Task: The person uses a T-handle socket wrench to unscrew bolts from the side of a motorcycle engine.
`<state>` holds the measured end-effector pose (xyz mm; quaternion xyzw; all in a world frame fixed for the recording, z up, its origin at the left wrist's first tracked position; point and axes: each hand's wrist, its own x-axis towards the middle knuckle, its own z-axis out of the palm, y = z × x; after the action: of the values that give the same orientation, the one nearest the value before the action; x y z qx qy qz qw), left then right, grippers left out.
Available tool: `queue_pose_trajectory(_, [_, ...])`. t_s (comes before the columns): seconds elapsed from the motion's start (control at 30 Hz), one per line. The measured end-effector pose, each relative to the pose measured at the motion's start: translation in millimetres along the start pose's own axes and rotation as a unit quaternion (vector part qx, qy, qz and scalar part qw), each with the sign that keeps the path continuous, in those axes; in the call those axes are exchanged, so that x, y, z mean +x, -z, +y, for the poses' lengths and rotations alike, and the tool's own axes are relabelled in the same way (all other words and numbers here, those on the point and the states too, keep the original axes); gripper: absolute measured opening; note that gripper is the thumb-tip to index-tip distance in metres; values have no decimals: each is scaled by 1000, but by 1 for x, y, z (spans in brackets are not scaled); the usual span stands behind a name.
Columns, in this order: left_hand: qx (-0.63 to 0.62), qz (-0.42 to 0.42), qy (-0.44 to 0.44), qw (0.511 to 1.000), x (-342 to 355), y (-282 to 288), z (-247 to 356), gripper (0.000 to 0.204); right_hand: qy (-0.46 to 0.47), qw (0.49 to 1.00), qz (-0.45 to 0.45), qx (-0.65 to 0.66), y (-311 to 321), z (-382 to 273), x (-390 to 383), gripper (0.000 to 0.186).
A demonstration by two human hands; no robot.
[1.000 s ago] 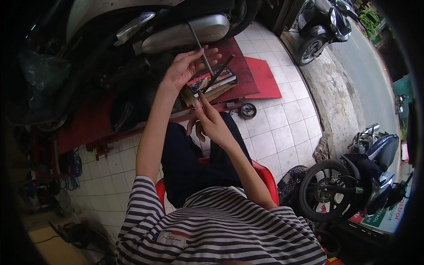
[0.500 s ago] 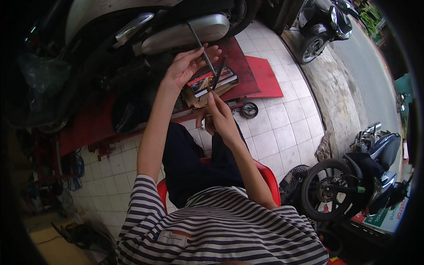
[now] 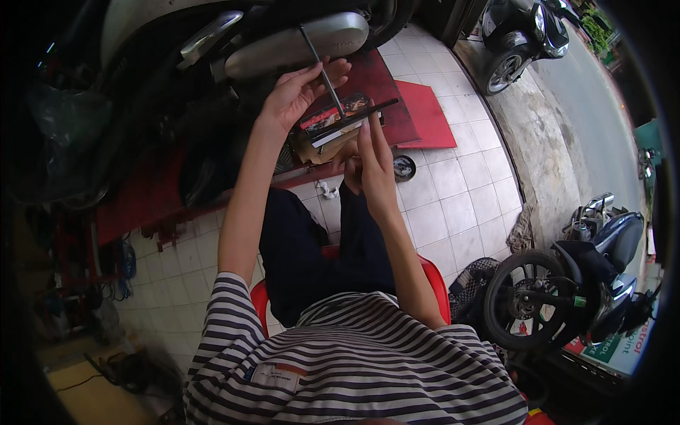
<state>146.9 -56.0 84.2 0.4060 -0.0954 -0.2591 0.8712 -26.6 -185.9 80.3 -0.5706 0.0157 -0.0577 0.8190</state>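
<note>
A long T-handle wrench (image 3: 332, 93) runs from the silver engine-side cover (image 3: 301, 49) of a scooter toward me, its far end at the cover's lower edge. My left hand (image 3: 294, 92) loosely steadies the shaft between thumb and fingers. The dark crossbar (image 3: 382, 107) at the near end lies slantwise. My right hand (image 3: 375, 159) is beside the crossbar, index and middle fingers stretched up against its right part, the other fingers curled. Below the crossbar, a box with a colourful top (image 3: 326, 122) lies on brown cardboard (image 3: 312, 154).
The scooter stands on a red lift platform (image 3: 379, 88) with a red ramp (image 3: 428, 117). A small round dish (image 3: 404, 168) and a crumpled white scrap (image 3: 328, 189) lie on the tiles. I sit on a red chair (image 3: 432, 283). A motorbike (image 3: 567, 283) stands right, another scooter (image 3: 520, 46) beyond.
The wrench's crossbar has swung from nearly upright to slantwise. My right hand has moved up and right, its fingers straightening along the bar. The left hand has shifted slightly up and left.
</note>
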Motion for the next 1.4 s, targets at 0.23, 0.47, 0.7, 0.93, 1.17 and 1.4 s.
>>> queue_pose_trajectory(0.23, [-2,-4,0,1000,3,4,-1,22,-143,969,-141,-145,-6,13,-11,58])
queue_pose_trajectory(0.47, [-14,-1,-2,1000,4,5,-1,23,31,982,-123,-142,-19,-5,-10,60])
queue_pose_trajectory(0.7, [-32,9,-17,999,8,3,0,22,-28,993,-35,-105,0,15,-2,66])
queue_pose_trajectory(0.93, [-30,16,-13,999,3,4,0,23,-75,940,-222,-247,-5,-8,-21,38])
queue_pose_trajectory(1.17, [-46,31,-31,998,-4,8,-4,22,-57,985,-70,-150,53,-7,-38,44])
queue_pose_trajectory(1.4, [-89,15,-17,996,0,15,-12,22,-129,984,31,-120,38,14,-27,54])
